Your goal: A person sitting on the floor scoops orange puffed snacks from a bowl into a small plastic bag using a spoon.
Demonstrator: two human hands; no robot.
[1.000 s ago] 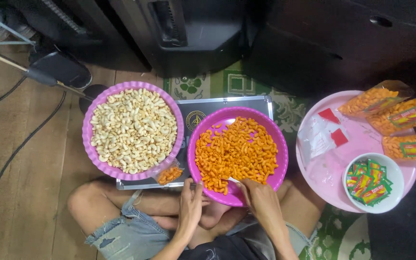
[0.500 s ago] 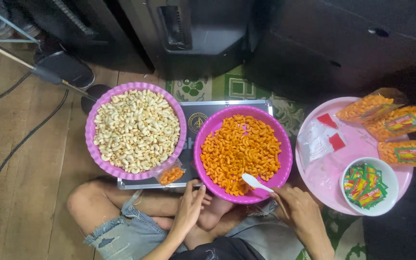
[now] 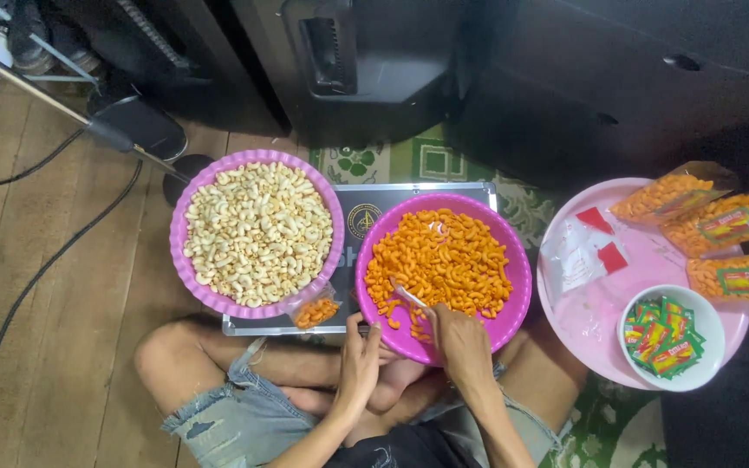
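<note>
Under the right hand [image 3: 459, 340]: magenta bowl [image 3: 513, 299] of orange snacks [image 3: 444, 260]; fingers closed on white spoon [image 3: 410, 296], tip in snacks. Left hand [image 3: 359, 360] open, touching bowl's near rim.

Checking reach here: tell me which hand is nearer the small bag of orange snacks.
Left. The left hand sits just right of and below the small bag; the right hand is farther right, holding a white spoon.

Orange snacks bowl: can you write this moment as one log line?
right hand: holds white spoon in orange snacks | left hand: on magenta bowl rim
</note>
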